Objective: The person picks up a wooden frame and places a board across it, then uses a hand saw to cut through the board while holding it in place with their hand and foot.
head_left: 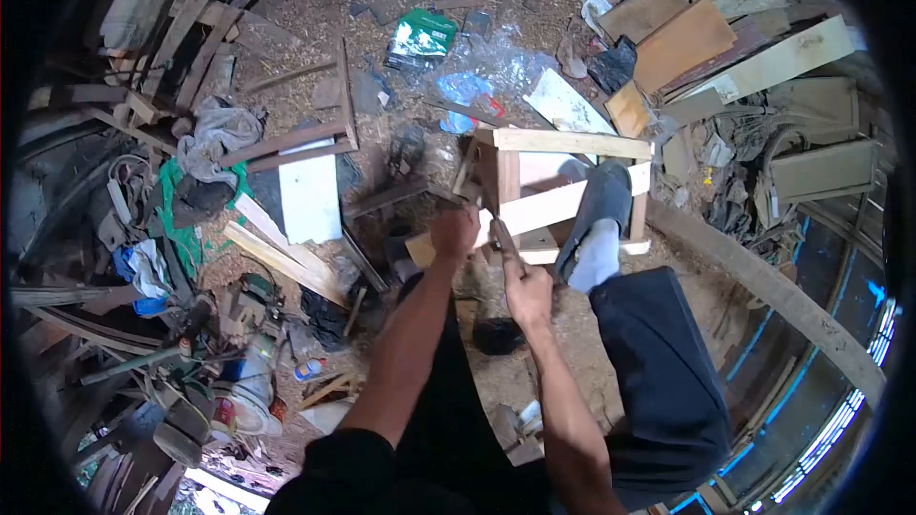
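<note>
A small wooden frame (572, 142) of pale and brown pieces lies on the ground in front of me, a pale slat running slantwise across it. My right hand (528, 296) is closed around a slim, brown-handled tool (504, 236), whose far end meets the frame's left side. Close by on the left, my left hand (455, 233) is curled into a fist beside the same side of the frame; what it grips cannot be made out. My right foot, in a grey shoe (605, 195), presses on the slat and the frame's near right part.
Boards and panels (682, 48) are piled at the upper right. A long plank (763, 272) stretches along the right. Offcuts (291, 257), a white panel (310, 193) and a green packet (422, 35) lie on the shaving-strewn ground. Tools and machine parts (253, 362) crowd the lower left.
</note>
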Demonstrator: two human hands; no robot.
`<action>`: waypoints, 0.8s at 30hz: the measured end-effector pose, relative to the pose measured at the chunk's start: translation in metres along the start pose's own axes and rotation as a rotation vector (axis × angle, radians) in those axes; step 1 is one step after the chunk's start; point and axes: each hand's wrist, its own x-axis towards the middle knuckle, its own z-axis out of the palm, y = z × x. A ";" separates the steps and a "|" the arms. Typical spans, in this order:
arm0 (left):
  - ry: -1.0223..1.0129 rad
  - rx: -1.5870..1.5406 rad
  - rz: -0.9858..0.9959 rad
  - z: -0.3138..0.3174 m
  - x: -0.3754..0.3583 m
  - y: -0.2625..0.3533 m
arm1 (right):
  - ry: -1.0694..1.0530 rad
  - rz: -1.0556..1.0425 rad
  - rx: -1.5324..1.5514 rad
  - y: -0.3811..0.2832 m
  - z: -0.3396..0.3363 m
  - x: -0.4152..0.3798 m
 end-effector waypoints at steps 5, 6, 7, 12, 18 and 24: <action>-0.337 -0.097 -0.231 -0.027 -0.010 0.010 | -0.007 -0.004 0.458 0.032 -0.034 -0.018; -0.298 -0.120 -0.253 -0.019 -0.016 0.008 | -0.025 -0.016 0.435 0.028 -0.053 -0.030; -0.232 -0.124 -0.335 -0.007 -0.023 0.004 | 0.012 -0.107 0.282 0.032 -0.061 -0.038; -0.196 -0.121 -0.444 -0.014 -0.028 0.013 | 0.016 -0.028 0.192 0.025 -0.092 -0.093; -0.254 -0.048 -0.389 -0.021 -0.018 0.015 | -0.061 0.000 0.084 0.032 -0.113 -0.111; -0.188 -0.026 -0.312 -0.021 -0.017 0.013 | -0.081 -0.001 0.003 0.034 -0.115 -0.115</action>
